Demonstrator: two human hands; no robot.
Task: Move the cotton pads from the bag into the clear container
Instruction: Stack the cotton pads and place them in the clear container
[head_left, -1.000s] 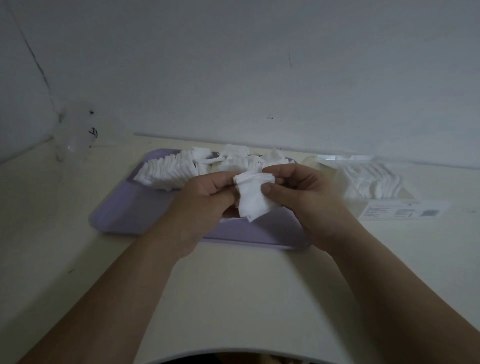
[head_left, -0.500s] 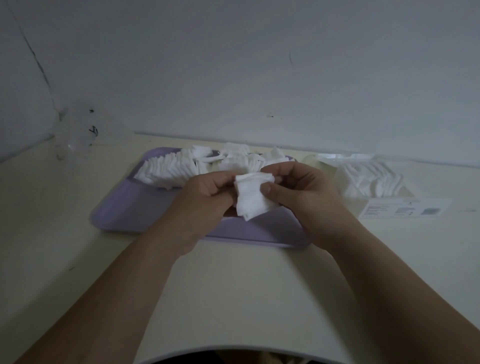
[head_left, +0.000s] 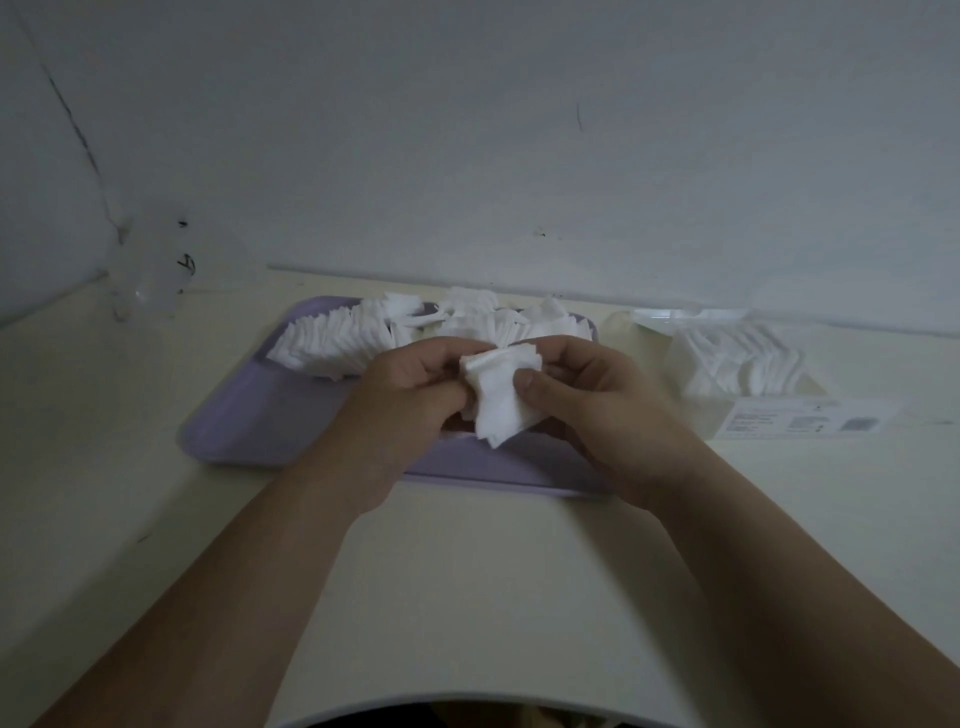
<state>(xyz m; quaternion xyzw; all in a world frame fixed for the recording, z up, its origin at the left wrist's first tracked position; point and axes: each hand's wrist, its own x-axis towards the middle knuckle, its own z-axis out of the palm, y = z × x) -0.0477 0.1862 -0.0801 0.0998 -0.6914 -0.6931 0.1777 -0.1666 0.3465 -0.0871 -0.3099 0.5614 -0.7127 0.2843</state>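
Observation:
A small stack of white square cotton pads (head_left: 496, 400) hangs above the purple tray (head_left: 249, 415), held between both hands. My left hand (head_left: 400, 400) grips its left side with curled fingers, and my right hand (head_left: 587, 400) pinches its right side, thumb on the front face. Many more loose cotton pads (head_left: 343, 340) lie in rows along the tray's far edge. To the right stands the clear container (head_left: 654, 343), with a row of cotton pads (head_left: 737, 364) inside it. A crumpled clear plastic bag (head_left: 148, 270) sits at the far left against the wall.
A white label or card (head_left: 800, 423) lies flat in front of the clear container. The cream table (head_left: 467, 597) meets the wall just behind the tray, and its curved front edge is near me.
Both hands have stayed over the tray with the stack; the pads have shifted slightly between the fingers.

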